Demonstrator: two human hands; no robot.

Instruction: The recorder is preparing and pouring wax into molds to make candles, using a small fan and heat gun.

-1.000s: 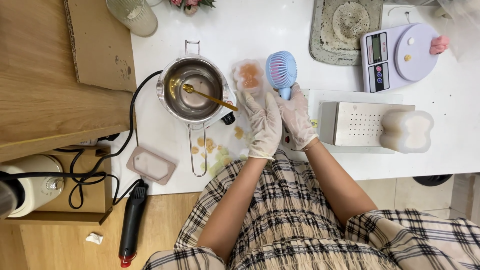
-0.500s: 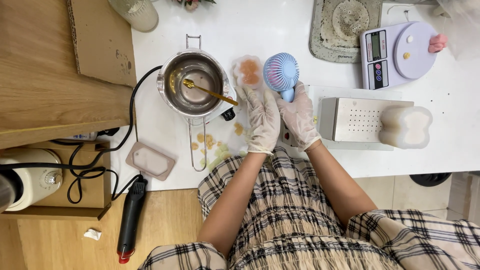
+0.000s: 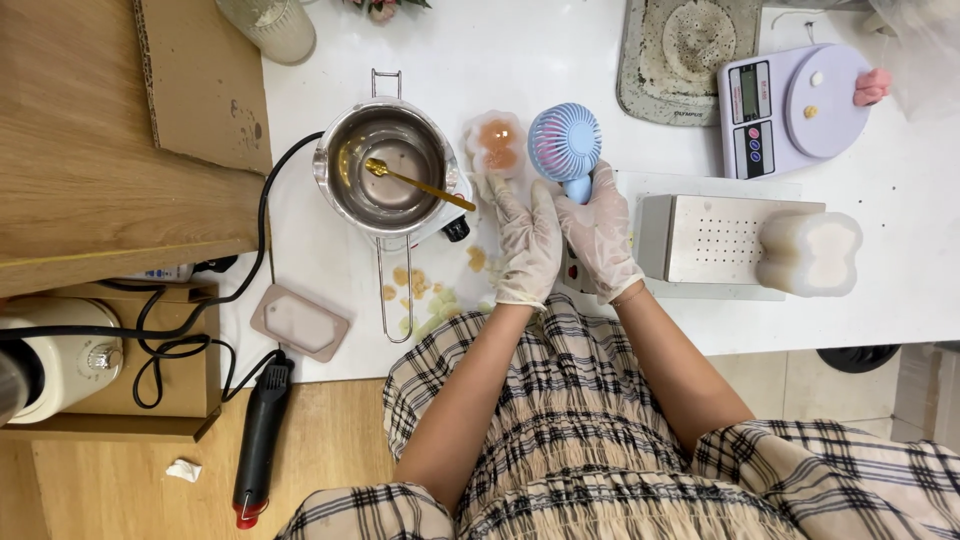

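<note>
In the head view, a small blue hand fan [image 3: 564,141] is gripped by its handle in the right hand [image 3: 598,232], whose gloved fingers are curled and pressed together around the stem. The fan's round head is seen just above those fingers and is turned toward a clear flower-shaped mould [image 3: 496,143] filled with orange wax. The mould sits on the white table [image 3: 560,60] directly left of the fan, nearly touching it. The left hand [image 3: 527,240] is laid flat, fingers extended and held side by side, not pinching anything; their tips are just below the mould's near edge, and whether contact is made cannot be told.

Left of the left fingers, a steel pot [image 3: 387,168] with a gold spoon [image 3: 418,184] resting in it is found on a small burner. Below those fingers, orange and pale wax drips [image 3: 430,295] are scattered on the table. Right of the right hand, a perforated metal box [image 3: 712,241] is seen with a large pale mould [image 3: 810,254] at its far end, and beyond that a lilac kitchen scale [image 3: 795,108].

The cooling is judged best done with the fan held steady and close without tilting into the mould, the airflow aimed across the wax surface, and the mould braced lightly so that the soft wax is not rippled or spilled.
</note>
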